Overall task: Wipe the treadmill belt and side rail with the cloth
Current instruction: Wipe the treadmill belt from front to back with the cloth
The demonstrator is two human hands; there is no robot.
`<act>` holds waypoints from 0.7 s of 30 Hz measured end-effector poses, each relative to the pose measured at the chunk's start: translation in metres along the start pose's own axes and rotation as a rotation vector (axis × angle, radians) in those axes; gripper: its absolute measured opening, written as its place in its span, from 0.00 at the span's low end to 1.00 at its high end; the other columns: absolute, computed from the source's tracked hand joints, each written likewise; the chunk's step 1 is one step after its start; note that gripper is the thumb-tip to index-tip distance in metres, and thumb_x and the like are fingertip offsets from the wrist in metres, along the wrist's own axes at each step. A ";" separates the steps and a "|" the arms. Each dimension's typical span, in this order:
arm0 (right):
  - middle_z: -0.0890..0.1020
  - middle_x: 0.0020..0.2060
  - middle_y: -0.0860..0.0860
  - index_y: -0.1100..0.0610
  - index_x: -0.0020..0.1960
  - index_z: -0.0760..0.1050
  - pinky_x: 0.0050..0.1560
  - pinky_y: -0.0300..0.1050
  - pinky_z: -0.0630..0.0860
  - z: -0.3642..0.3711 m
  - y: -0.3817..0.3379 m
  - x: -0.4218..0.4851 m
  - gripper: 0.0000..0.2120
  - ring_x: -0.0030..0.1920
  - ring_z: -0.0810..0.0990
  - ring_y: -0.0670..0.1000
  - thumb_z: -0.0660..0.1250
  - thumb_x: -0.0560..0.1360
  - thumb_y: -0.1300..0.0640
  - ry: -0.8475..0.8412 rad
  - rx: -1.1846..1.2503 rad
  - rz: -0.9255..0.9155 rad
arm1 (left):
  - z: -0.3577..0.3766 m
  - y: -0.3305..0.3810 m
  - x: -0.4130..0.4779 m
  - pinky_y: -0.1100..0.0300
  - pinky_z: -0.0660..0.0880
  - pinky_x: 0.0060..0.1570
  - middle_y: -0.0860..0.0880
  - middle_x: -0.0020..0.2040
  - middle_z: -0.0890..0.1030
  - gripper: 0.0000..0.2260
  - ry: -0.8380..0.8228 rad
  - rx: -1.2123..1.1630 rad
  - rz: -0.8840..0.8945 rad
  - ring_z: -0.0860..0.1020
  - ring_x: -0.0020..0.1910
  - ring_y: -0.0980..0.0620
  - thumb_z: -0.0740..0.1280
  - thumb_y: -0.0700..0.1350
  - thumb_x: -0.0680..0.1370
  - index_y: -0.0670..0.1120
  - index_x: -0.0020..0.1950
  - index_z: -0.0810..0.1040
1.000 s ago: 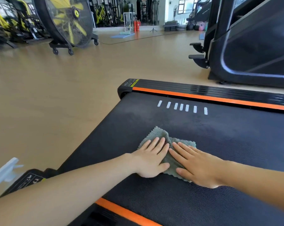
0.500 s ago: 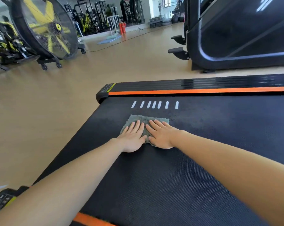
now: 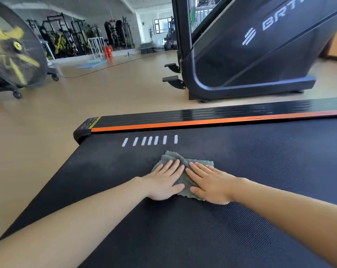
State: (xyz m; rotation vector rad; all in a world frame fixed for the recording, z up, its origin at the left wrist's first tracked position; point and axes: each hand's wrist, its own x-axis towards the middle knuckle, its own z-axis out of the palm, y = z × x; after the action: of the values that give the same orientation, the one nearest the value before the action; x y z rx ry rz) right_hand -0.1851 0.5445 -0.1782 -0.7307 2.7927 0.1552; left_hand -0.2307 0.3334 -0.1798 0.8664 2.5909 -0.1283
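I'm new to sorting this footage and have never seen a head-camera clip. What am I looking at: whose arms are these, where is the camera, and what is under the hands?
There is no robot here. The single view comes from a wide-angle camera worn on a person's head, looking forward and down, so the two bare arms are the wearer's own. The left hand and right hand lie flat, fingers straight, side by side on a grey-green cloth, pressing it onto the dark treadmill belt. Nothing is gripped. Just beyond the cloth are white dashes on the belt, then the black side rail with an orange stripe. Farther off stand a large wheeled fan and another black exercise machine.
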 end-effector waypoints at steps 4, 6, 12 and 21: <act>0.39 0.80 0.56 0.57 0.81 0.37 0.78 0.50 0.41 0.004 0.042 0.006 0.33 0.80 0.38 0.54 0.42 0.84 0.40 -0.001 0.052 0.179 | -0.018 0.021 0.055 0.48 0.36 0.77 0.51 0.80 0.32 0.31 0.036 0.008 0.030 0.31 0.78 0.51 0.43 0.61 0.83 0.50 0.80 0.34; 0.39 0.80 0.55 0.56 0.81 0.37 0.79 0.50 0.41 0.007 0.065 0.012 0.33 0.80 0.38 0.53 0.42 0.83 0.40 -0.003 0.080 0.258 | -0.026 0.031 0.085 0.47 0.36 0.77 0.50 0.80 0.32 0.31 0.058 0.007 0.042 0.32 0.78 0.50 0.43 0.61 0.83 0.50 0.81 0.35; 0.39 0.80 0.55 0.56 0.81 0.38 0.79 0.52 0.42 0.010 0.131 0.041 0.32 0.80 0.38 0.54 0.43 0.84 0.42 0.019 0.125 0.402 | -0.056 0.045 0.161 0.49 0.36 0.77 0.50 0.81 0.34 0.30 0.089 -0.007 0.041 0.34 0.79 0.51 0.43 0.60 0.84 0.49 0.81 0.36; 0.41 0.81 0.54 0.53 0.81 0.41 0.78 0.58 0.43 -0.024 0.083 0.129 0.31 0.80 0.40 0.56 0.43 0.83 0.41 0.054 0.128 0.339 | -0.055 -0.049 0.140 0.53 0.36 0.77 0.50 0.80 0.32 0.28 0.109 -0.055 -0.077 0.34 0.79 0.53 0.42 0.58 0.85 0.49 0.81 0.35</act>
State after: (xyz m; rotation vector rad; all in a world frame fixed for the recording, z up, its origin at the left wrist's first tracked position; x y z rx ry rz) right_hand -0.3397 0.5525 -0.1863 -0.2317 2.9239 0.0161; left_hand -0.3802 0.3838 -0.1884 0.7744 2.7162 -0.0316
